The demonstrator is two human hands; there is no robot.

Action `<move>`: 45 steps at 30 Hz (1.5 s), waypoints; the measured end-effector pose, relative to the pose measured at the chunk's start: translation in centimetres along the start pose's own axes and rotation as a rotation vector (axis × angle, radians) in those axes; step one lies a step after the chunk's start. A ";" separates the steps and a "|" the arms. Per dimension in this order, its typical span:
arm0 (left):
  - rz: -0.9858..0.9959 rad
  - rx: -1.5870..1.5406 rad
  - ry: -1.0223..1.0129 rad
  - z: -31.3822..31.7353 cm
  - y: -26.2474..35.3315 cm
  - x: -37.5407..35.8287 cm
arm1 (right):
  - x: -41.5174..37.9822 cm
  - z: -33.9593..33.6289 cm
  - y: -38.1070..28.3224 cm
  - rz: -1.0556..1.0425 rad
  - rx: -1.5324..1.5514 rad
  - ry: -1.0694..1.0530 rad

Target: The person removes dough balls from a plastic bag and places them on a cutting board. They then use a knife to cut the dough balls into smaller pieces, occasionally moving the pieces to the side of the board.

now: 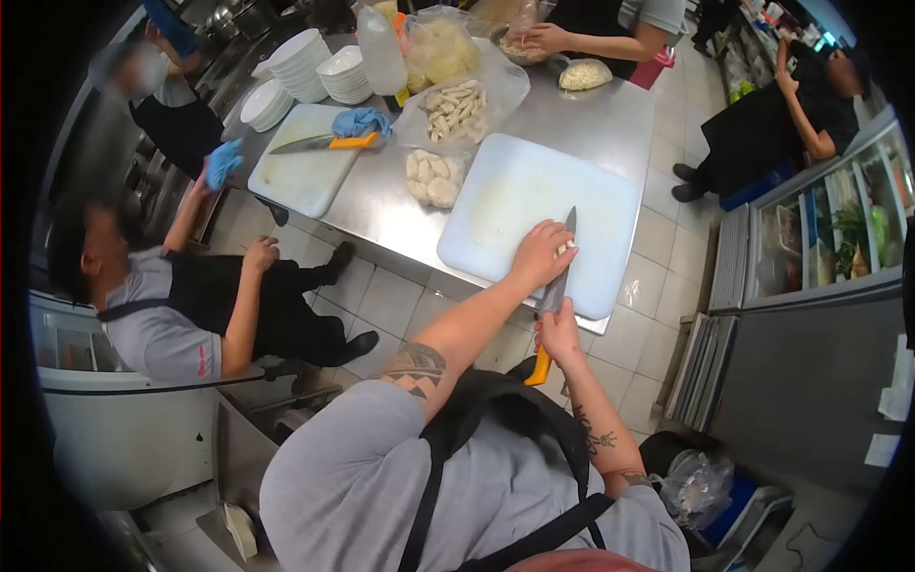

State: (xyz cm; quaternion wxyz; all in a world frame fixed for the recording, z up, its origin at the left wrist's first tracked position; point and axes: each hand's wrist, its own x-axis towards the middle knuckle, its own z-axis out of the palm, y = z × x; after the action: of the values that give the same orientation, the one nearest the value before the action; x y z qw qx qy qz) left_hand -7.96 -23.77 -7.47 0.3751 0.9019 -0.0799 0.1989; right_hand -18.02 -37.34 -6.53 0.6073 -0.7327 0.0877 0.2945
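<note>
My right hand [559, 336] is wrapped round the orange handle of a knife [557, 292], whose blade points away over the near right part of a white cutting board [505, 195]. Just left of the blade, my left hand [543, 252] rests on the board, fingers bent over a small pale piece of food [564, 248]. Left of the board lies a clear bag of whitish pieces [435, 178]. Behind that, pale finger-shaped pieces [456, 110] lie on an open plastic bag.
Another board [297, 172] at left holds an orange-handled knife [351, 142] and a blue cloth [361, 123]. Stacked white bowls [301, 65] and a clear bottle [381, 52] stand behind. Co-workers stand left, across the steel table [610, 124] and right.
</note>
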 end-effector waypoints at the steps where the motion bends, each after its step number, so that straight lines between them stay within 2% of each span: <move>1: -0.016 -0.036 0.028 0.1 -0.4 -0.3 | 0.0 0.5 -0.1 -0.012 0.014 -0.014; 5: -0.079 -0.101 0.169 0.3 -1.2 -0.7 | 0.2 1.8 -1.2 -0.077 -0.050 -0.045; 7: -0.216 -0.184 0.224 0.2 -0.8 -0.6 | -0.1 2.3 -2.5 -0.129 -0.120 -0.042; 9: -0.382 -0.343 0.335 0.2 -0.6 0.0 | 0.8 2.2 -0.8 -0.333 -0.367 -0.003; 11: -0.570 -0.579 0.477 -0.5 -1.3 1.3 | 2.8 2.8 -3.8 -0.496 -0.548 0.006; 14: -0.914 -1.601 0.734 -2.7 -3.3 2.8 | -2.0 2.1 -10.0 -0.554 -0.689 -0.032; 15: -0.904 -1.809 0.740 -4.5 -3.1 2.9 | -2.7 1.8 -11.7 -0.572 -0.690 -0.043; 17: -0.846 -1.983 0.676 -7.3 -2.3 3.3 | -4.7 0.8 -15.2 -0.613 -0.662 -0.037; 20: -0.816 -2.113 0.600 -8.6 -1.7 4.1 | -4.3 -1.6 -15.9 -0.758 -0.550 0.022; 23: -0.921 -2.250 0.536 -6.3 -2.9 3.3 | -4.1 -4.8 -14.9 -0.549 -0.408 0.075; 25: -1.004 -2.246 0.597 -6.4 -2.6 4.0 | -4.1 -5.7 -13.2 -0.488 -0.398 0.127; 27: -1.055 -2.189 0.591 -8.0 -2.9 5.5 | -3.7 -6.7 -10.1 -0.493 -0.395 0.198; 29: -0.912 -2.082 0.563 -10.8 -6.1 8.5 | -4.2 -7.2 -8.8 -0.445 -0.390 0.205; 30: -0.698 -2.113 0.430 -11.9 -12.1 9.8 | -4.5 -7.4 -8.2 -0.415 -0.390 0.224; 32: -0.783 -1.745 0.457 -18.1 -14.0 16.1 | -4.8 -7.5 -5.8 -0.456 -0.479 0.293; 33: -0.646 -1.665 0.362 -20.4 -13.8 18.9 | -5.0 -7.7 -4.6 -0.507 -0.518 0.347; 34: -0.596 -1.434 0.446 -21.4 -15.1 21.7 | -6.1 -7.4 -5.5 -0.465 -0.542 0.352; 35: -0.485 -1.210 0.462 -20.9 -19.5 24.4 | -6.1 -7.1 -4.4 -0.514 -0.542 0.405; 36: -0.349 -0.689 0.495 -19.5 -24.4 26.4 | -6.5 -6.9 -4.7 -0.455 -0.574 0.415; 37: -0.232 -0.097 0.436 -18.0 -25.7 27.0 | -7.3 -6.5 -6.1 -0.345 -0.587 0.407; 39: -0.200 0.372 -0.065 -12.9 -32.0 25.3 | -6.8 -5.8 -7.5 -0.239 -0.643 0.429; 42: -0.089 0.597 0.012 -11.6 -28.9 22.5 | -5.4 -4.5 -6.7 -0.136 -0.713 0.452; 45: -0.191 0.623 -0.123 -12.4 -28.3 22.7 | -4.6 -1.9 -5.8 -0.053 -0.712 0.494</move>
State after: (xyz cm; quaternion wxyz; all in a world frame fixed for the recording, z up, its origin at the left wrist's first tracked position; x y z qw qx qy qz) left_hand 17.28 5.09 -8.23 0.0926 0.9870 0.0470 0.1228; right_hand -18.33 -38.80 0.96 0.2848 -0.9469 0.1043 0.1066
